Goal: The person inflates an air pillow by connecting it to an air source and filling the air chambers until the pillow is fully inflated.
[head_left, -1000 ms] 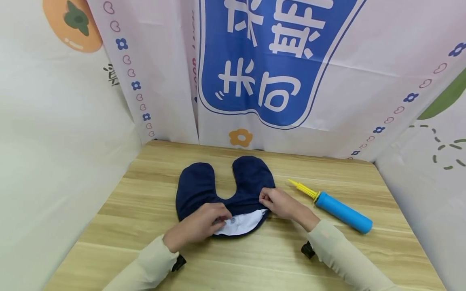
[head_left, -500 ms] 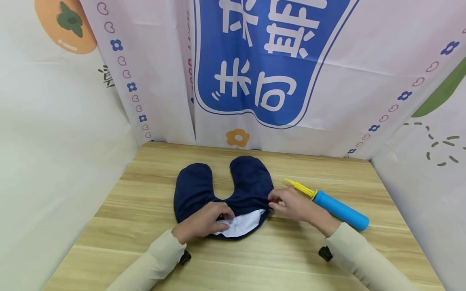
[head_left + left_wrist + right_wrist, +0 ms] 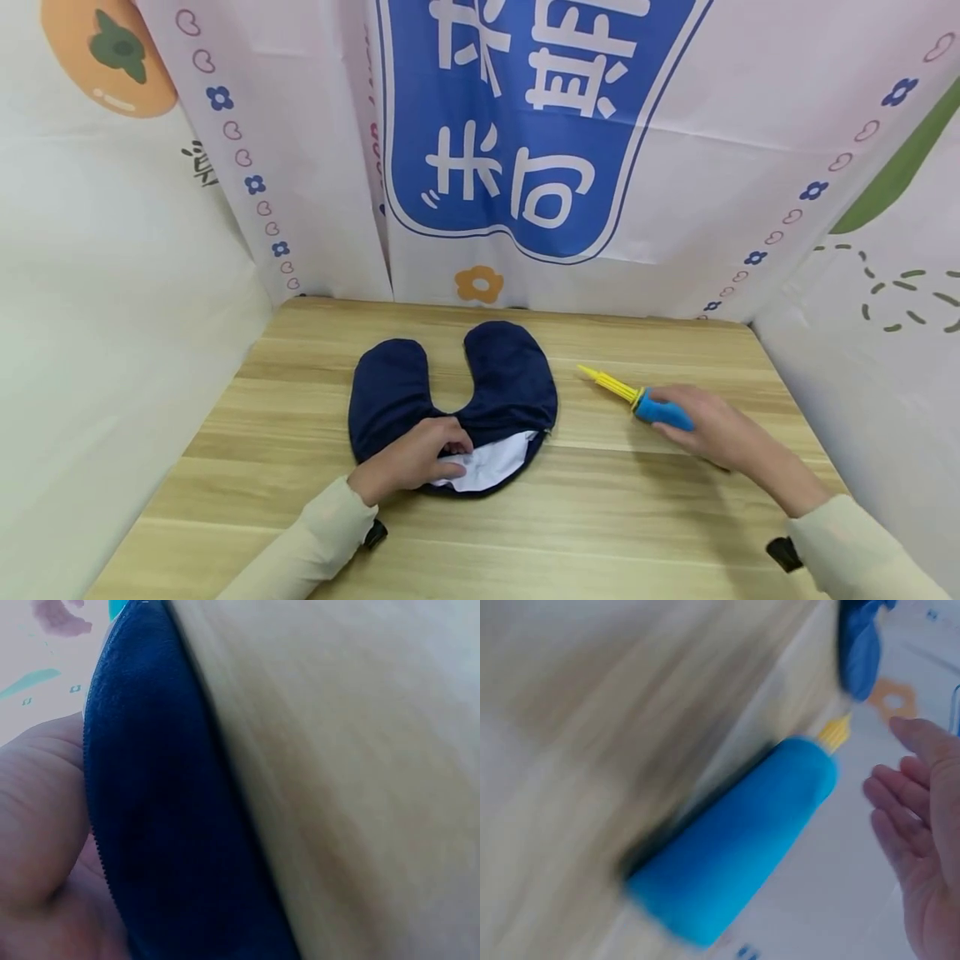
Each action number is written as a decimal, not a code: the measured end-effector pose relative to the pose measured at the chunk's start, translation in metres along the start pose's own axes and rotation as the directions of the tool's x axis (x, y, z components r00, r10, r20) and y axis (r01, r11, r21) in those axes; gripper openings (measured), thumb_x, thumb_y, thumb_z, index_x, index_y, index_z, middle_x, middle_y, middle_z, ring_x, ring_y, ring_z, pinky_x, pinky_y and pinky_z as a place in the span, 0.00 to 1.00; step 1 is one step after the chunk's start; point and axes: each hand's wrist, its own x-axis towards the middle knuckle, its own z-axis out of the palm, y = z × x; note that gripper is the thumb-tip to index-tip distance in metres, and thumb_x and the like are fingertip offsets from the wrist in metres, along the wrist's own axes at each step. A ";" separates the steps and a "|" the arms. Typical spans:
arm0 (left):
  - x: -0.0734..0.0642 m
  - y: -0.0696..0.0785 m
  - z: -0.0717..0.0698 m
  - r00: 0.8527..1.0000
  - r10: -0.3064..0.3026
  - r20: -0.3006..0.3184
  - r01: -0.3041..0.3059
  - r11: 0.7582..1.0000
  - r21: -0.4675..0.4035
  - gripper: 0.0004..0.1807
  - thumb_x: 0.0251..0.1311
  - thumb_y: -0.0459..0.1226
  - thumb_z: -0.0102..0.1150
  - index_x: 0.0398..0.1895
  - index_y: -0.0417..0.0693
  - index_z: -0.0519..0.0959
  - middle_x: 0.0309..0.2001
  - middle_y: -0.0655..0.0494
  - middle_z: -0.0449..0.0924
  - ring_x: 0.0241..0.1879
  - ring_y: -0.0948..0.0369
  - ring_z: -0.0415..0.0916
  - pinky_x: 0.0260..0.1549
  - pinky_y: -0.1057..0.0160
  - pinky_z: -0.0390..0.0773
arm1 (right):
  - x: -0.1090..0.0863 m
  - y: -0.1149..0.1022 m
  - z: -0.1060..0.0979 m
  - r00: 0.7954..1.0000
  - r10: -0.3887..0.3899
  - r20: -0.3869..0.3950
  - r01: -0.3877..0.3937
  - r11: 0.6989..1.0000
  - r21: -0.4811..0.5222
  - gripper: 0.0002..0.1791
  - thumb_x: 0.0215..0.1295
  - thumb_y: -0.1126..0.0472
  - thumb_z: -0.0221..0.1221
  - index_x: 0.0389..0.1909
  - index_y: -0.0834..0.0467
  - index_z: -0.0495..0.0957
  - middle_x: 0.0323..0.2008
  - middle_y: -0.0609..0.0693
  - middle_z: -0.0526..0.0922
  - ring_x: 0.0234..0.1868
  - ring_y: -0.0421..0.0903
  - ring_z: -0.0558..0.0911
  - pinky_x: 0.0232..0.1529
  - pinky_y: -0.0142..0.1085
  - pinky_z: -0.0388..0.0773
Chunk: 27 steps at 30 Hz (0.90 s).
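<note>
A navy U-shaped neck pillow (image 3: 512,358) lies flat on the wooden table, its curved end unzipped over a white inside (image 3: 497,461). My left hand (image 3: 418,454) rests at the left part of that opening, thumb and fingers apart over the white material. In the left wrist view, the thumb lies beside the toothed zipper edge of the navy cloth (image 3: 161,787); the other fingers are mostly hidden. To the right, my right hand (image 3: 708,427) hovers over a blue hand pump (image 3: 666,410) with a yellow nozzle (image 3: 611,383). The right wrist view shows its fingers extended, apart from the barrel.
The wooden table (image 3: 465,550) meets a printed white cloth backdrop (image 3: 675,225) behind, with white cloth walls on both sides. Black straps or devices sit under both wrists.
My right hand has left the pillow's right edge and moved right, over the pump. The left hand stays at the opening. The head view has shifted slightly.
</note>
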 end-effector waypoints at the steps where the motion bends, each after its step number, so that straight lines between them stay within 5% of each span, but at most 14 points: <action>1: -0.001 0.000 0.000 1.000 -0.002 -0.003 0.002 1.000 -0.006 0.11 0.65 0.36 0.73 0.49 0.45 0.87 0.47 0.55 0.84 0.47 0.62 0.82 0.49 0.64 0.84 | -0.006 0.005 -0.001 1.000 -0.006 -0.019 0.006 1.000 -0.020 0.23 0.66 0.59 0.72 0.60 0.60 0.82 0.54 0.58 0.88 0.54 0.58 0.87 0.52 0.56 0.86; 9: -0.005 -0.001 0.001 0.999 -0.002 -0.035 0.002 1.000 -0.013 0.11 0.64 0.35 0.73 0.49 0.44 0.88 0.47 0.54 0.85 0.48 0.59 0.84 0.49 0.63 0.85 | -0.040 0.041 0.009 0.980 -0.115 -0.161 0.100 0.990 -0.096 0.36 0.50 0.63 0.81 0.64 0.60 0.81 0.55 0.56 0.88 0.53 0.58 0.88 0.49 0.55 0.86; 17: -0.003 0.001 0.003 0.999 0.032 -0.040 -0.031 0.999 0.012 0.10 0.64 0.34 0.73 0.48 0.42 0.89 0.45 0.53 0.86 0.47 0.59 0.84 0.48 0.63 0.84 | -0.052 0.060 0.033 0.997 -0.004 -0.079 0.001 0.999 -0.041 0.44 0.59 0.57 0.78 0.76 0.53 0.71 0.64 0.60 0.84 0.59 0.63 0.86 0.54 0.61 0.83; 27: 0.000 -0.001 0.004 0.997 0.060 -0.057 -0.060 0.998 -0.002 0.04 0.61 0.32 0.75 0.37 0.46 0.87 0.37 0.55 0.83 0.38 0.63 0.79 0.40 0.68 0.82 | -0.053 0.052 0.044 0.988 -0.003 -0.156 -0.009 0.997 -0.073 0.47 0.53 0.63 0.80 0.75 0.53 0.72 0.64 0.58 0.84 0.57 0.59 0.86 0.52 0.60 0.84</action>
